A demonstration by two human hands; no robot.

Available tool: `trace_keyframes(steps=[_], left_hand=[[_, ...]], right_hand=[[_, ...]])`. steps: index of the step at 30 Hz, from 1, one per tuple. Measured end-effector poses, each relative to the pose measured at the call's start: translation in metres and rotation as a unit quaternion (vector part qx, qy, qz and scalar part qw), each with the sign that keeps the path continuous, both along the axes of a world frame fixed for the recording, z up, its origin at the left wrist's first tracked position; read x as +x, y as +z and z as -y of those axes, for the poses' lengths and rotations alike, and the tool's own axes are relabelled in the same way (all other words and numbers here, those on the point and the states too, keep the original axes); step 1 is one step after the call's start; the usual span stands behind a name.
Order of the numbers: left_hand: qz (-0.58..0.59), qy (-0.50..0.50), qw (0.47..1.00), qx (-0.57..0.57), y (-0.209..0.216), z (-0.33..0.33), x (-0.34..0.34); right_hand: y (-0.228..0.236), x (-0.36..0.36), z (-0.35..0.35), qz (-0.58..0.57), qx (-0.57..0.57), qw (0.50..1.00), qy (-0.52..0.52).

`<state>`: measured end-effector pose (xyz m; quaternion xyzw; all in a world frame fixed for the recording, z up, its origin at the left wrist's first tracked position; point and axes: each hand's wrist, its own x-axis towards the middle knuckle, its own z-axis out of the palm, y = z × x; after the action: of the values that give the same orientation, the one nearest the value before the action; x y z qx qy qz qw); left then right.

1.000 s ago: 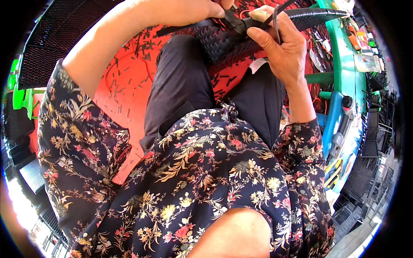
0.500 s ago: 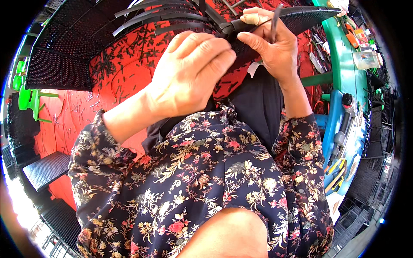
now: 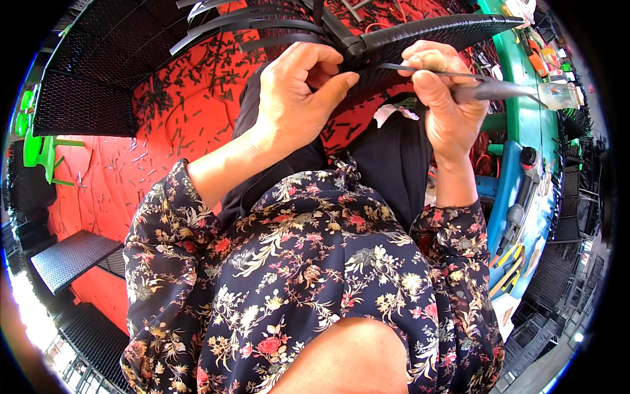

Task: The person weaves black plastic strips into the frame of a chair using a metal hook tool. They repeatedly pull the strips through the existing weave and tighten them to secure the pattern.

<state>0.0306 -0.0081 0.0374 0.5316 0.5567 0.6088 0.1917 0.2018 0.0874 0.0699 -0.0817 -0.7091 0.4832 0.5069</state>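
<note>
A black woven panel [image 3: 433, 33] with a thick wrapped edge stands before me, joined to a dark frame bar [image 3: 341, 36] at a corner. My right hand [image 3: 449, 98] pinches a long, flat black strip [image 3: 420, 71] that runs from below that corner. The strip's far end is smeared by motion at the right. A tan covering [image 3: 433, 61] wraps one finger of this hand. My left hand [image 3: 295, 92] is close by the corner on its left, fingers loosely curled, thumb apart from them, nothing visible between. Several loose black strips [image 3: 262, 25] fan out beyond it.
Black cuttings litter the red floor covering [image 3: 98, 177]. A green table [image 3: 535, 115] on the right holds a clear cup [image 3: 561, 96]; a blue tray [image 3: 505, 197] with tools lies nearer. Woven panels [image 3: 85, 108] and a green stool [image 3: 42, 154] stand left.
My right hand has moved right and a little down, drawing the strip out sideways. My left hand has turned, its thumb now apart from the fingers, and come slightly away from the corner.
</note>
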Motion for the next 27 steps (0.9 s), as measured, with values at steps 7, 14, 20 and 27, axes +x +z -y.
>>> trace_keyframes(steps=[7, 14, 20, 27], left_hand=[[-0.083, -0.038, 0.992, 0.086, -0.003, 0.003, -0.004], [-0.262, -0.040, 0.948, 0.178, 0.003, 0.007, -0.018], [-0.458, 0.008, 0.863, 0.213, 0.017, 0.001, -0.024], [-0.436, 0.001, 0.881, 0.180, 0.009, 0.005, -0.021]], right_hand=[[0.007, 0.011, 0.008, -0.005, -0.036, 0.999, 0.033], [0.020, 0.016, 0.009, -0.013, -0.010, 1.000, 0.006], [0.026, 0.014, 0.005, 0.012, 0.094, 0.995, -0.013], [0.026, 0.010, 0.011, -0.012, -0.106, 0.993, 0.045]])
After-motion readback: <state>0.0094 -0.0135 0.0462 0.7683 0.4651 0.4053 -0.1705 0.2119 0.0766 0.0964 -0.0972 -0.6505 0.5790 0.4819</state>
